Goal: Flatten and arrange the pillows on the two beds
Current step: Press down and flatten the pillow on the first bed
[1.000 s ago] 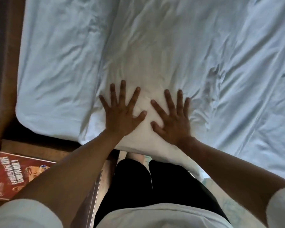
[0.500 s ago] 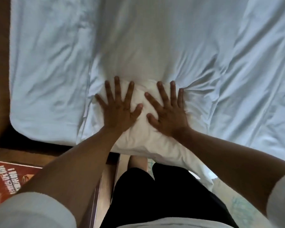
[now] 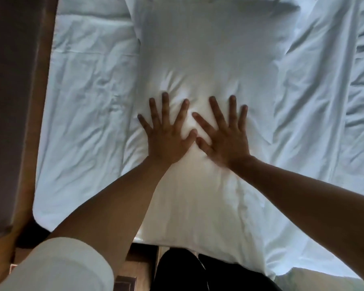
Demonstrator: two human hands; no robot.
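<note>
A white pillow [image 3: 208, 59] lies lengthwise on the bed [image 3: 88, 114], running from the near edge to the far side. My left hand [image 3: 166, 135] rests flat on its middle, fingers spread. Just to the right, my right hand [image 3: 225, 137] presses down the same way, and the two thumbs nearly touch. The cloth dents and creases around my fingertips. Neither hand holds anything. Both forearms reach in from the bottom of the view.
A wrinkled white sheet [image 3: 315, 114] covers the mattress on both sides of the pillow. A dark wooden headboard or frame [image 3: 15, 101] runs along the left. My dark trousers [image 3: 189, 271] stand at the near bed edge, over a wooden floor [image 3: 137, 269].
Both hands have slid farther up the pillow, away from its near edge, still flat and spread. The view has shifted forward, so more of the pillow shows and the red booklet has left the frame.
</note>
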